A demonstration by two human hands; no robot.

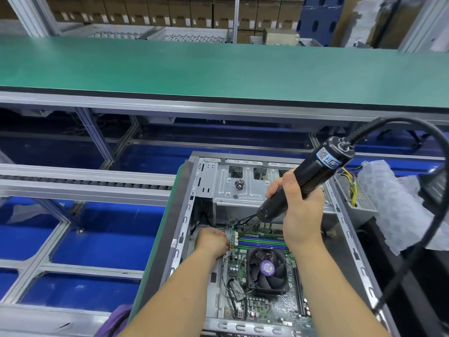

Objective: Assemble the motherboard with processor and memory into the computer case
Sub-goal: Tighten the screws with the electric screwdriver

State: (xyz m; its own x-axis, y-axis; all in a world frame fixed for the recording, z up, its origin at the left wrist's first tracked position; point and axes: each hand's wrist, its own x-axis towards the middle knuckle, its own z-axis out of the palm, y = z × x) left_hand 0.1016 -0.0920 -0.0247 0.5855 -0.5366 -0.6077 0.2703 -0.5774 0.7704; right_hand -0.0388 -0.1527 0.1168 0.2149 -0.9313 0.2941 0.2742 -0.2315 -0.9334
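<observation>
Though hand-held — screwdriver tip down-left, boardward.

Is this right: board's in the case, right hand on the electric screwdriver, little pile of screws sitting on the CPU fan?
Not quite. The head view shows the pile of screws on the metal drive bracket at the far end of the case, not on the CPU fan. The rest holds: the motherboard lies in the case and the right hand grips the electric screwdriver.

Single head-worn view — forward and down, close over the open computer case.
</observation>
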